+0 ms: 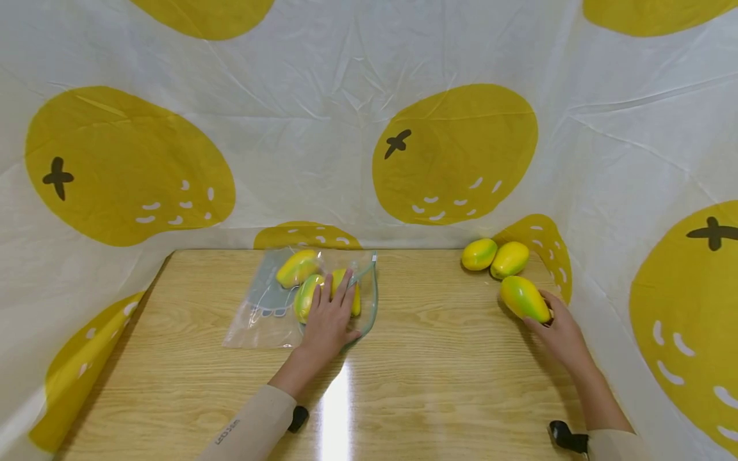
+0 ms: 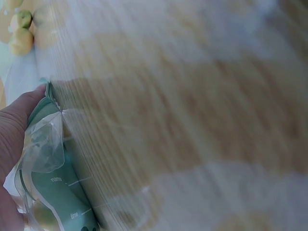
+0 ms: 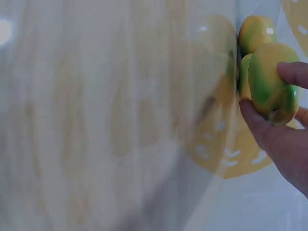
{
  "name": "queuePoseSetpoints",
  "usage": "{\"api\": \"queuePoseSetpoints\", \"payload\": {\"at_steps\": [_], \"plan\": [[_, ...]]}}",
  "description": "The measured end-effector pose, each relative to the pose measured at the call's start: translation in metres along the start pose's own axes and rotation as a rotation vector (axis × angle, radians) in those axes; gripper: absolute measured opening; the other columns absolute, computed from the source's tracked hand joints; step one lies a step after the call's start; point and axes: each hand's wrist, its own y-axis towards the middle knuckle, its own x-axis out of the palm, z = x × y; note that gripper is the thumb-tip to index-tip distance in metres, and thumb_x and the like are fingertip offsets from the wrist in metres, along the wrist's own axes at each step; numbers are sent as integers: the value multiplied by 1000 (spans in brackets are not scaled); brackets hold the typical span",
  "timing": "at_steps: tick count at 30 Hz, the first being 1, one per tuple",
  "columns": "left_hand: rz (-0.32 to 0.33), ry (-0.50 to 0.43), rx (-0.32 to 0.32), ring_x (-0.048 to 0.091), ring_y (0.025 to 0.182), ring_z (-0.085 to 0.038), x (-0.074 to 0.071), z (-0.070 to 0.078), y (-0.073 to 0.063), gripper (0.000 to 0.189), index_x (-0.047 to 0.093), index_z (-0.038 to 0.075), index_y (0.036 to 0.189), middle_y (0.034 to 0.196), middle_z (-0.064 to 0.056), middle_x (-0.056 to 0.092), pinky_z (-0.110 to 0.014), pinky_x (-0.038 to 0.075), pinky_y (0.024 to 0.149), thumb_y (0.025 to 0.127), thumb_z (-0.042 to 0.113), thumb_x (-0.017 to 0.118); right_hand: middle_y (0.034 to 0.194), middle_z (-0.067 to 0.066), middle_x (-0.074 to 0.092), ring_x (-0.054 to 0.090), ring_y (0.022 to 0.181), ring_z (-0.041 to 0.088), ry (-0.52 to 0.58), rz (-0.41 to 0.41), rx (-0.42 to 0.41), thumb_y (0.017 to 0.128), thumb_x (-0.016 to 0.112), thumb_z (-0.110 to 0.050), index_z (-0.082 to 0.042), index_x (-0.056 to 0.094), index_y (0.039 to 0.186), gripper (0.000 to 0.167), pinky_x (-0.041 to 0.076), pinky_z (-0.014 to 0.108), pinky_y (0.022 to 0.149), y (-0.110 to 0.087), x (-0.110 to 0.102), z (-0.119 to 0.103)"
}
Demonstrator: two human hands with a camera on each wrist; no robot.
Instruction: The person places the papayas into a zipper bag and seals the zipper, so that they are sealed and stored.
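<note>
The mango (image 1: 521, 298) in my right hand (image 1: 562, 333), at two o'clock from the middle of the table (image 1: 426, 358), could slip: its skin looks smooth, and I have it by the near end. Dropped, it might roll into the two loose mangoes (image 1: 510, 260) just beyond, toward its eleven o'clock, and knock them apart. At eleven o'clock on the table lies the clear bag (image 1: 262, 291) with three bagged mangoes (image 1: 309, 299); its limp mouth, at the bag's three o'clock, could sag if my left hand (image 1: 328, 320) eases off.

My right thumb and fingers curl round their mango; I cannot tell whether it clears the wood. My left rests over the bag, fingers nearly straight and moderately spread, thumb at the green rim (image 1: 375, 291), clenching nothing.
</note>
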Motion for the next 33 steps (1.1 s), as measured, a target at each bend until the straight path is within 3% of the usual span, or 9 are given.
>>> {"api": "queuePoseSetpoints", "payload": {"at_steps": [3, 9, 20, 27, 30, 33], "plan": [[-3, 1, 2, 28, 153, -48, 0, 0, 0, 119, 37, 6, 158, 174, -9, 15, -63, 31, 121, 65, 56, 94, 151, 37, 38, 51, 123, 44, 54, -24, -46, 103, 66, -21, 4, 25, 159, 74, 41, 3, 77, 1, 4, -14], [-13, -3, -1, 27, 153, -48, 0, 0, -1, 119, 37, 6, 158, 174, -9, 15, -63, 31, 121, 66, 56, 94, 154, 28, 38, 58, 108, 18, 143, -123, -92, 102, 66, -22, -4, 28, 159, 71, 52, 12, 79, 7, 19, -47], [-15, 25, 5, 28, 153, -49, -3, 1, 1, 119, 38, 6, 157, 174, -10, 15, -63, 32, 120, 65, 57, 94, 150, 24, 49, 58, 116, 31, 212, -234, -207, 99, 70, -15, -4, 40, 155, 64, 52, 17, 85, 34, 67, -93], [-26, 29, -1, 29, 153, -48, -2, 1, 1, 120, 36, 7, 158, 174, -9, 14, -63, 32, 120, 65, 57, 94, 152, 21, 49, 57, 128, 35, 260, -354, -236, 98, 71, -13, -6, 43, 153, 62, 55, 39, 102, 50, 101, -116], [-30, 21, -4, 28, 153, -48, -1, 0, 1, 120, 37, 7, 158, 174, -8, 13, -63, 32, 120, 65, 57, 94, 153, 21, 48, 56, 130, 37, 255, -396, -252, 98, 71, -12, -5, 43, 154, 63, 54, 47, 104, 56, 112, -124], [-34, 12, -5, 27, 153, -49, 0, 0, 2, 120, 37, 7, 158, 174, -8, 13, -63, 31, 121, 65, 56, 94, 153, 21, 48, 56, 130, 37, 242, -429, -272, 97, 72, -11, -5, 44, 154, 64, 55, 47, 103, 60, 121, -132]]}}
